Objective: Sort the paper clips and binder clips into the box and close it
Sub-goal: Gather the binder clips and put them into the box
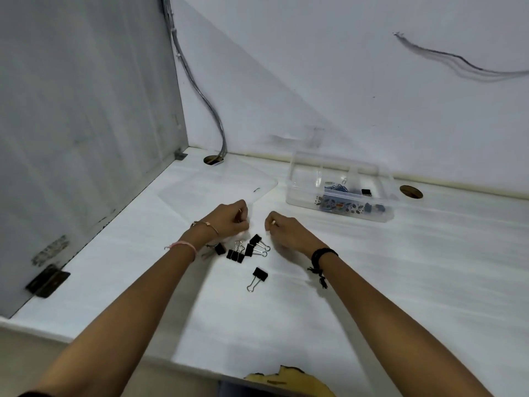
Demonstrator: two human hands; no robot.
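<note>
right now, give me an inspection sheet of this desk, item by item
surface: white desk, bare at right
job's things: clear box open, blue paper clips and a binder clip inside; lid flat on desk at left; loose black binder clips near the hands
clutter: nothing seen
grip: left hand and right hand curled above the clips; contents cannot tell
cables: grey bundle enters a desk hole
surroundings: white wall, grey partition
</note>
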